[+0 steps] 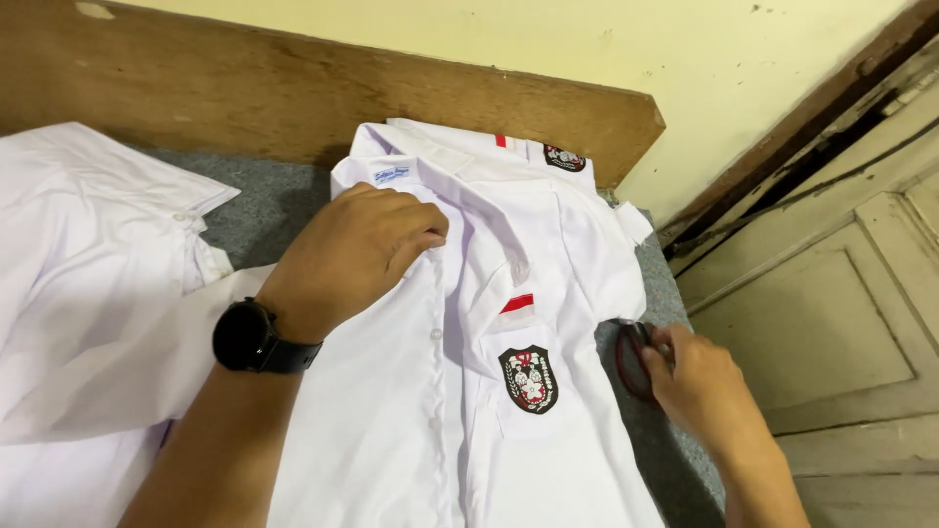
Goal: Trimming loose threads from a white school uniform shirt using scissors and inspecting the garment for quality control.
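A white shirt (509, 391) lies on the grey mat (269, 205). The left hand (357, 254) presses its collar area, fingers curled onto the cloth. At the mat's right edge, the right hand (699, 381) closes around a dark-red loop (631, 362) beside the shirt.

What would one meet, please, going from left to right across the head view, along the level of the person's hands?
Second white shirt → black wristwatch → left hand → shield-shaped badge on the pocket → red-rimmed object → right hand → panelled wooden door.
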